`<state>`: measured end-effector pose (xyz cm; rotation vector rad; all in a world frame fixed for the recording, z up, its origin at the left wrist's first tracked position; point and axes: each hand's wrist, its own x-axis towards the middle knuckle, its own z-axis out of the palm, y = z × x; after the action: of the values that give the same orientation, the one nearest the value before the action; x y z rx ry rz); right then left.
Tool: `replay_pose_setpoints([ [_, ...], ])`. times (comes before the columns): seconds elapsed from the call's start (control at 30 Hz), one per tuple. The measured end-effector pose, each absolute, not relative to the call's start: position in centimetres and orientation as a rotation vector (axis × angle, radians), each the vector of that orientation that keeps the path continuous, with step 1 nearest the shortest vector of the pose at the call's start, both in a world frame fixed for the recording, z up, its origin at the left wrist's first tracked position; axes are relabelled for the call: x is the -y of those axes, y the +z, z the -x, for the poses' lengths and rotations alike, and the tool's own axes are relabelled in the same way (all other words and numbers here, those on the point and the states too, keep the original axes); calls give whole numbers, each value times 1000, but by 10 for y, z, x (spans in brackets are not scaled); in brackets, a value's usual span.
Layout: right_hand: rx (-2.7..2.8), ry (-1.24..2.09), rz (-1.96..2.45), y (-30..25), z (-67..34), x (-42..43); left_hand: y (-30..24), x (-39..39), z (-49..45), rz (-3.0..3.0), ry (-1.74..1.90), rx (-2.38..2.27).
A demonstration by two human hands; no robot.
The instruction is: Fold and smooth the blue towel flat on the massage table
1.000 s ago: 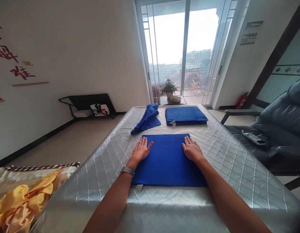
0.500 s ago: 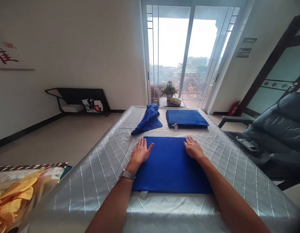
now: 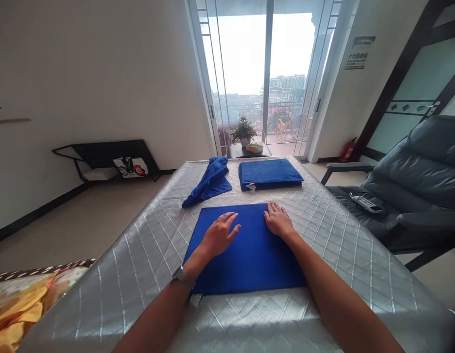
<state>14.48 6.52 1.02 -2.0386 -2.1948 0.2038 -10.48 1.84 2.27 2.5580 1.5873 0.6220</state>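
Note:
A blue towel [image 3: 245, 260], folded into a flat rectangle, lies before me on a silver quilted table cover [image 3: 154, 260]. My right hand [image 3: 279, 219] rests flat on its far right corner, fingers stretched out. Over the left part of the towel is my left hand [image 3: 220, 234], open with the fingers apart; it seems slightly raised. A white label [image 3: 195, 300] sticks out at the near left corner. Beyond, a stack of folded blue towels [image 3: 270, 172] sits at the far right of the table, and a crumpled blue towel [image 3: 211, 181] lies left of it.
A dark armchair [image 3: 415, 181] with a white controller [image 3: 367, 202] on its seat stands to the right. Behind the table, a small stand holds a potted plant [image 3: 244, 131]. Yellow cloth [image 3: 23, 309] lies at lower left. A black frame [image 3: 106, 157] leans by the left wall.
My left hand has moved from the towel's far left edge inward over its surface. My right hand stays at the far right corner. The view has turned slightly right.

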Motion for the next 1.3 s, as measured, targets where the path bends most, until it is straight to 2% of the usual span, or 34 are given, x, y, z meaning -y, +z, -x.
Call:
replay_pose_setpoints([
  [0.17, 2232, 171, 1993, 7, -148, -63, 27, -30, 10, -2788, 549, -1216],
  [0.3, 2298, 175, 1979, 6, -153, -62, 14, -67, -39, -2756, 600, -1263],
  [0.43, 2274, 207, 1974, 8, -153, -61, -2, -80, -46, -2632, 579, -1442],
  [0.67, 2158, 228, 1975, 6, -147, -64, -5, -77, 2, -2446, 384, -1730],
  [1.0, 2179, 214, 2001, 6, -148, -66, -4, -75, 148, -2257, 192, -2087],
  [1.3, 2228, 169, 2056, 9, -149, -66, -9, -76, 160, -2226, 268, -2071],
])
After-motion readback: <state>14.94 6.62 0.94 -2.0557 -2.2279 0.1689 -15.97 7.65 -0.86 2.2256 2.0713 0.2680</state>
